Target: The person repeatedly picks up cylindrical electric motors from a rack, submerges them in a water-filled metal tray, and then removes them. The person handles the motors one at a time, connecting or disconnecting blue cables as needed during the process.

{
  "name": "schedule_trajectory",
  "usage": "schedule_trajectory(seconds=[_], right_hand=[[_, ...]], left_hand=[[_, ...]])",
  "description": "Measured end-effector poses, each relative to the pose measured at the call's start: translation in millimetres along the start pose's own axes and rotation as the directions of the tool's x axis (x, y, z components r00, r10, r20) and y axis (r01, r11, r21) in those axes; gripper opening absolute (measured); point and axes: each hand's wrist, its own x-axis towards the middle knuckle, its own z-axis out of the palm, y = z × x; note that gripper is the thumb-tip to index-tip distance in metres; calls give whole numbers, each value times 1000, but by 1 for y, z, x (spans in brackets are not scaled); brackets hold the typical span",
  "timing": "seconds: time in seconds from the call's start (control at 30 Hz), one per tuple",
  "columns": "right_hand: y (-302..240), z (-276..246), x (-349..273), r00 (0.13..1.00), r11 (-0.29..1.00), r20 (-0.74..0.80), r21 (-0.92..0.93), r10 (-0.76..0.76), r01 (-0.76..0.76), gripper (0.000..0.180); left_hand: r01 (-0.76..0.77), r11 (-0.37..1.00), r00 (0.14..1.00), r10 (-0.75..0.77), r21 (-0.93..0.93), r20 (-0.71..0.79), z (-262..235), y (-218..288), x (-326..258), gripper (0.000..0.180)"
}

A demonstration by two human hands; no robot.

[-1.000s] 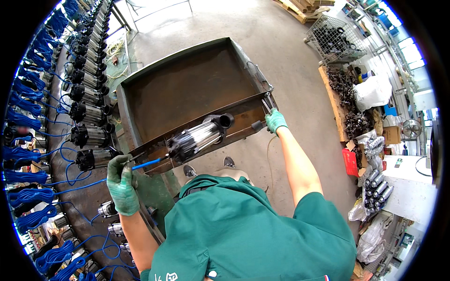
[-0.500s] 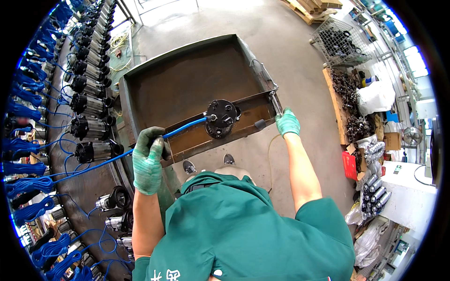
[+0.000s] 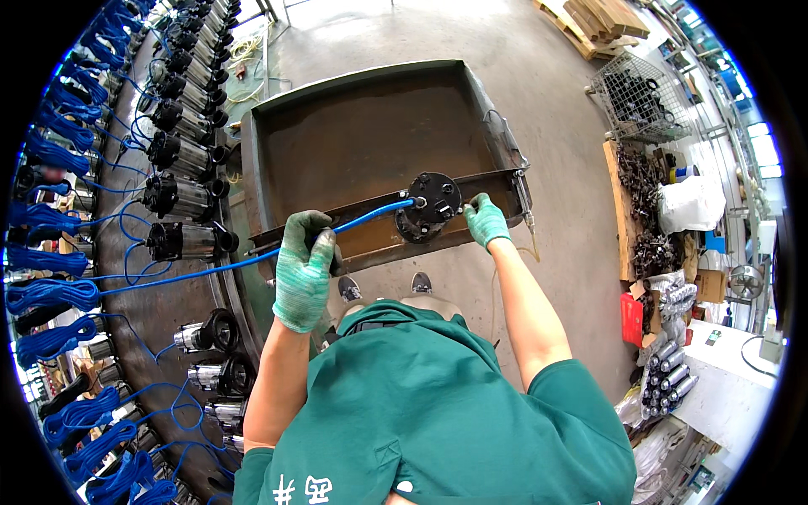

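Left hand [image 3: 305, 269], green-gloved, was closed around the blue hose [image 3: 370, 215] at the near rim of the metal tray [image 3: 370, 126]. Right hand [image 3: 486, 220], also gloved, had its fingers curled on the edge of the black pump [image 3: 429, 206], gripping it. The pump sat end-on at the tray's near wall, with the hose plugged into its face. The tray interior looked bare and rusty brown. To the left a round table [image 3: 160, 303] carried a row of pumps [image 3: 181, 198] with blue cables. At far right a wire basket [image 3: 631, 97] held dark metal parts, and silver cylinders [image 3: 665, 374] lay beside a white bench.
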Motion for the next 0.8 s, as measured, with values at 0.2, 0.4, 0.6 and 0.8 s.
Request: schedule_trajectory(seconds=[0.2, 0.4, 0.6, 0.8], right_hand=[[-22, 1, 32, 995, 995, 102, -97, -5, 15, 46], [-65, -22, -4, 971, 969, 135, -123, -199, 215, 42], [-180, 10, -88, 893, 878, 93, -160, -441, 451, 45], [-147, 7, -72, 934, 921, 68, -155, -350, 357, 40]], left_hand=[[-30, 999, 983, 22, -41, -182, -10, 4, 0, 12], [1, 989, 867, -74, -148, -492, -110, -21, -7, 11], [51, 924, 867, 148, 379, -476, -199, -157, -2, 11], [24, 999, 871, -1, 42, -491, -138, -55, -11, 11]])
